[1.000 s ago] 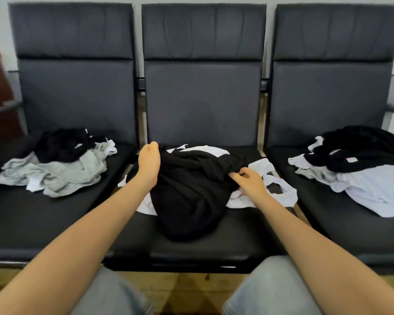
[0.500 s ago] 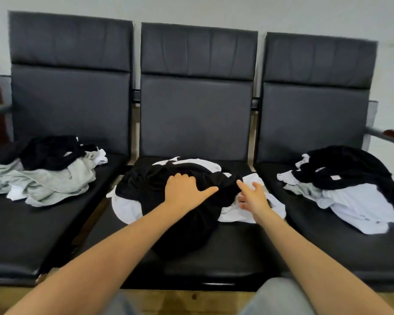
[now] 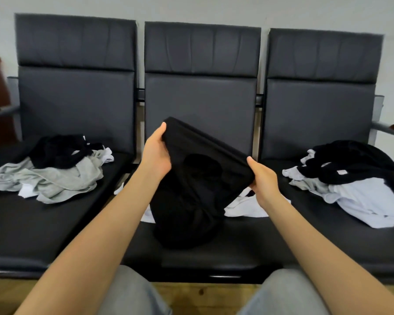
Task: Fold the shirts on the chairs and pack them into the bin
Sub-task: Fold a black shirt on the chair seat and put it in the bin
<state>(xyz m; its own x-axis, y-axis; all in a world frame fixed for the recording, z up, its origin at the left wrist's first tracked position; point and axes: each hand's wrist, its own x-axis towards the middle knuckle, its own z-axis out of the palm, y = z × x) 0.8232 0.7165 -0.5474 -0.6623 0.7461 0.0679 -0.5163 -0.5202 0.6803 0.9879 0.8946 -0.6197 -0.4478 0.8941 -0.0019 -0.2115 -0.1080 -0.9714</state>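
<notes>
I see both of my hands raised over the middle seat of three dark padded chairs [image 3: 200, 92] set in a row against a pale wall. My left hand [image 3: 156, 154] has its grip pinched on the far left end of a crumpled black cotton shirt [image 3: 191, 196], thumb on the near face of the cloth and fingers hidden behind it. My right hand [image 3: 263, 178] has its grip curled round the lower right end of the same edge, thumb on top. The held edge runs taut between the two grips, sloping down from far left to near right, and the rest of the black shirt hangs below it in folds, its bottom bunched on the middle seat near the front. Under and beside it on that seat lies a white crumpled shirt [image 3: 243, 206], showing at both sides of the black one, mostly to the right beneath my right wrist. On the left seat sits a heap of grey, white and black shirts [image 3: 52, 176], well apart from my left hand. On the right seat lies another heap of black shirts over white ones [image 3: 355, 185], near my right hand but not touching it. My knees in light grey trousers [image 3: 132, 292] show at the near edge, over a wooden floor [image 3: 205, 296].
</notes>
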